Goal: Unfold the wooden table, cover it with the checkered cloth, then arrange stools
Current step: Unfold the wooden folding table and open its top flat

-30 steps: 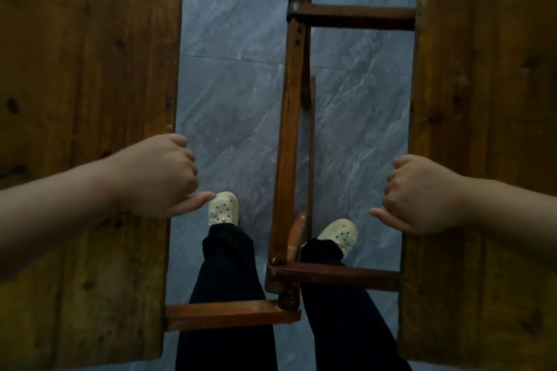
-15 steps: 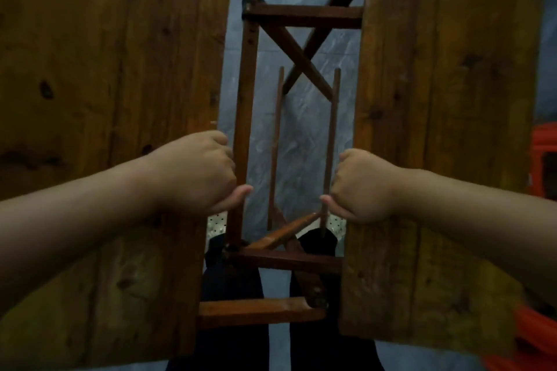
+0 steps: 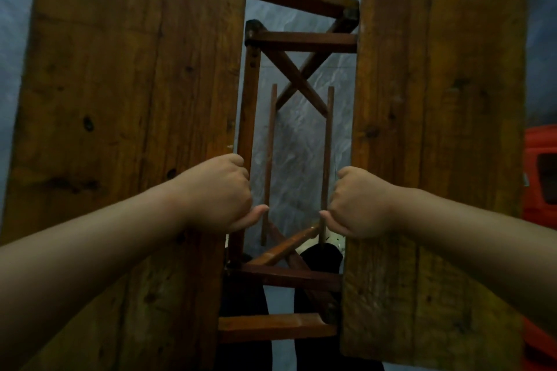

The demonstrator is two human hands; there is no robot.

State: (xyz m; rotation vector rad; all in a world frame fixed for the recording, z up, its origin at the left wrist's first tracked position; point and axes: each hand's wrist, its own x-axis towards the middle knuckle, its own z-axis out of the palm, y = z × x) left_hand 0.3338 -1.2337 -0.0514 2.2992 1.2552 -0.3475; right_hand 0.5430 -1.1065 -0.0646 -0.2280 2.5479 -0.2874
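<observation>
I look straight down on the wooden folding table. Its left top half (image 3: 126,129) and right top half (image 3: 437,135) lie flat with a gap between them. In the gap the frame (image 3: 301,42) shows crossed braces and two thin rods. My left hand (image 3: 220,193) grips the inner edge of the left half, fingers curled under, thumb pointing into the gap. My right hand (image 3: 358,202) grips the inner edge of the right half the same way. No checkered cloth is in view.
A red plastic stool (image 3: 541,178) stands at the right edge, partly cut off. Grey marbled floor tiles (image 3: 298,153) show through the gap and around the table. My dark trouser legs (image 3: 319,256) are under the frame.
The two top halves have come much closer together, narrowing the gap. Both hands moved inward with them. The frame's braces now cross in an X, and the red stool has come into view.
</observation>
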